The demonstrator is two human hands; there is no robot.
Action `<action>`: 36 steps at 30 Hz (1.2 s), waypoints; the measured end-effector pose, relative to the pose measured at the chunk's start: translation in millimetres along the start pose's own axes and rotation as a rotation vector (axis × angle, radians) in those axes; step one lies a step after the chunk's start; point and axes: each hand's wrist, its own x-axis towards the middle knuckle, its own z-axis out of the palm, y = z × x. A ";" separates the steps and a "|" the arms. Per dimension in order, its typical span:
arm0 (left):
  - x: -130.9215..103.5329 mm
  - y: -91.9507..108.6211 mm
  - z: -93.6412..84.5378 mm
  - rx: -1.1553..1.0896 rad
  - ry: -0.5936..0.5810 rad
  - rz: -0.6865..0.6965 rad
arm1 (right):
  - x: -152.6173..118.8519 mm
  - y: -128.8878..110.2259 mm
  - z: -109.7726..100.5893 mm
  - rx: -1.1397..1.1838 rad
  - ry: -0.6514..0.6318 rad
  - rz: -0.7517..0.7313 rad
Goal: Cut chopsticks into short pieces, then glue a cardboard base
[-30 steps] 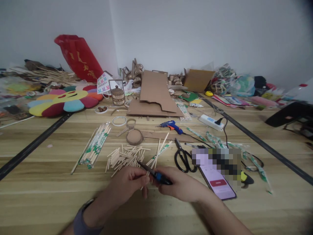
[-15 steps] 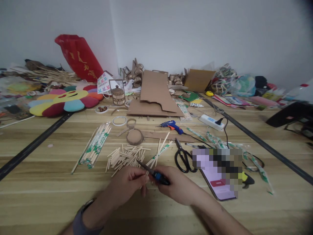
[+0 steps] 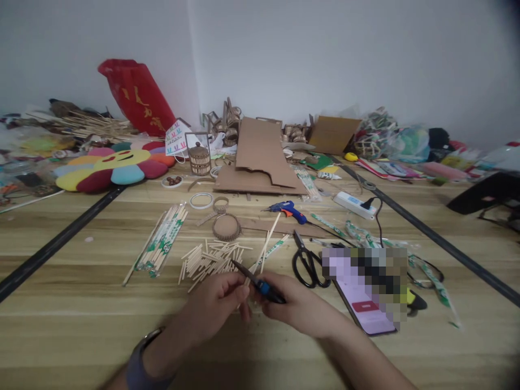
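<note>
My right hand (image 3: 290, 303) is closed around a dark tool (image 3: 266, 290) with a blue band and a pointed tip. The tool reaches up and left over my left hand (image 3: 221, 300). My left fingers are pinched on a thin wooden stick (image 3: 246, 281), partly hidden by fingers and tool. Just beyond them lies a loose pile of short sticks (image 3: 207, 260). Longer sticks (image 3: 270, 244) and a green-printed wrapper (image 3: 278, 246) rest to its right. A round cardboard piece with a ribbed edge (image 3: 226, 227) lies behind the pile.
Black scissors (image 3: 306, 265) and a phone (image 3: 369, 311) lie right of my hands. Behind are a blue glue gun (image 3: 288, 210), a power strip (image 3: 355, 205) and cardboard sheets (image 3: 260, 149). Packed sticks (image 3: 164, 238) lie left, with a flower cushion (image 3: 116, 168) farther back.
The view has shifted slightly, so the table items appear a little farther right. Both hands keep nearly the same pose, with the tool still in my right hand.
</note>
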 end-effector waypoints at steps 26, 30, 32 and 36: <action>0.3 -3.4 3.3 0.054 0.009 -0.027 | 2.5 -2.5 7.1 -0.163 0.092 -0.032; 1.5 -3.6 -2.0 -0.009 0.133 0.013 | 3.1 1.3 6.0 -0.173 0.128 -0.063; 1.8 -2.1 -6.8 -0.010 0.248 0.043 | 3.0 2.1 4.2 -0.218 0.174 -0.063; 2.0 -1.9 -8.8 0.263 0.330 0.005 | 2.2 4.5 0.4 -0.315 0.418 -0.225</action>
